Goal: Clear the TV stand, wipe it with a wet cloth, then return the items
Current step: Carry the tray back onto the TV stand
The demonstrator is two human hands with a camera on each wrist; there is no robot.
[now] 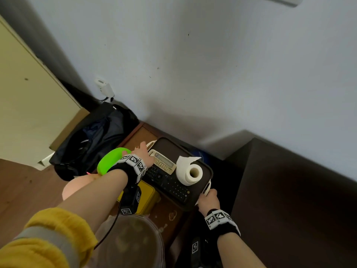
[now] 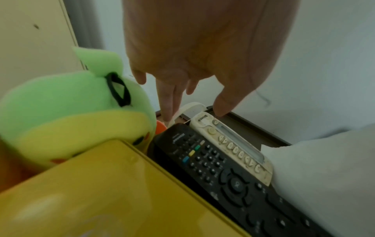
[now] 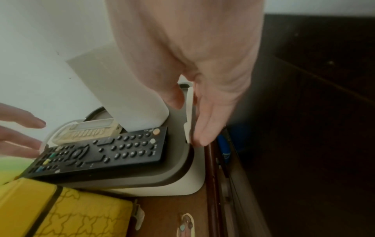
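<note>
A dark tray point(image 1: 168, 149) with white handles sits on the brown wooden stand point(image 1: 168, 215). It carries a black remote point(image 1: 168, 182), a cream remote point(image 1: 164, 161) and an upright tissue roll point(image 1: 190, 172). My left hand point(image 1: 144, 151) reaches the tray's far left end. In the left wrist view its straight fingers point(image 2: 168, 110) touch the white handle point(image 2: 190, 107), thumb over the rim. My right hand point(image 1: 208, 196) pinches the near right handle point(image 3: 189, 112), thumb inside and fingers point(image 3: 202, 128) outside.
A green plush toy point(image 1: 110, 159) and a yellow box point(image 1: 146, 198) press against the tray's left side. A clear plastic bowl point(image 1: 131, 240) lies below my left arm. A black bag point(image 1: 96, 136) is on the floor to the left, a dark cabinet point(image 1: 289, 190) to the right.
</note>
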